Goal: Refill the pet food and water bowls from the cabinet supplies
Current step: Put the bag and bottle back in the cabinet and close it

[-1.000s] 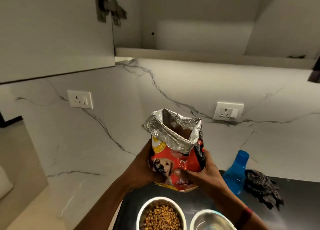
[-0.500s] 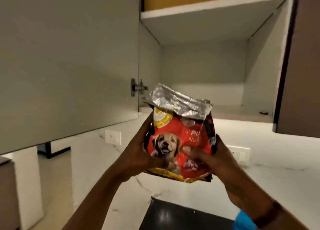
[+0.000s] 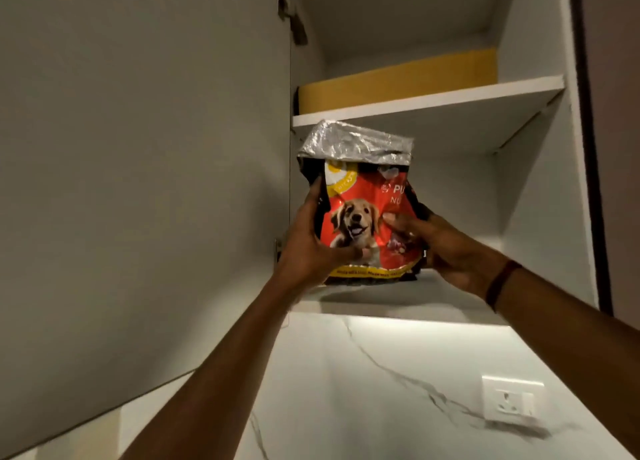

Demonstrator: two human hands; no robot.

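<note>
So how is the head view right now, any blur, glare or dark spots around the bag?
Head view: dim overall; brightest is the strip under the cabinet floor on the marble wall. Food bag reads sharp, foil top mildly shiny. Socket is smeared, and wide-angle bending shows at the edges.

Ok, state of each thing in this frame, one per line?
Food bag: upright, foil top folded over, at the lower shelf.
Left hand: gripping the bag's left side.
Right hand: gripping its right side.
Cabinet door: open.
Upper shelf: holds something flat and yellow.
Socket: nothing plugged in.
</note>
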